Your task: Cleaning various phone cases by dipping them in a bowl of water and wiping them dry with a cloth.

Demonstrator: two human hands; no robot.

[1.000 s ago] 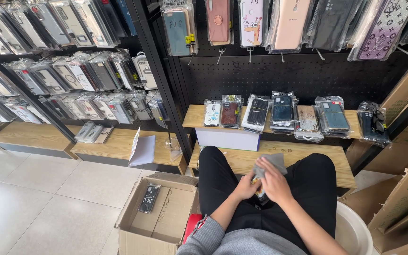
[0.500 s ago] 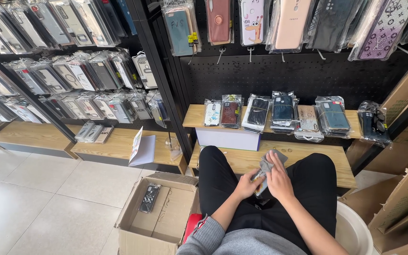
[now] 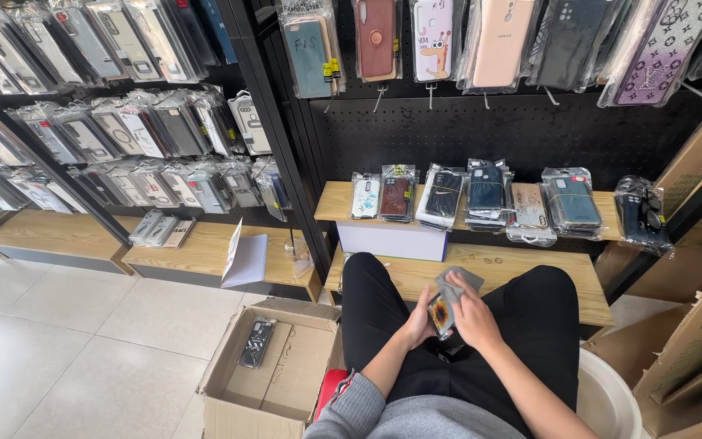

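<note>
Two hands | left hand (image 3: 418,323), right hand (image 3: 471,319) grip sunflower phone case (image 3: 440,312)

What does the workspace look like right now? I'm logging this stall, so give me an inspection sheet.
Surface: wooden shelf, two small rings lying on it.
Job's things: phone case with a flower print; grey cloth against it.
Clutter: open cardboard box with one packaged case.
Hands: left hand grips the phone case; right hand presses the grey cloth.
Cables: nothing seen.
Surroundings: bagged cases on black pegboard, white tub.
</note>
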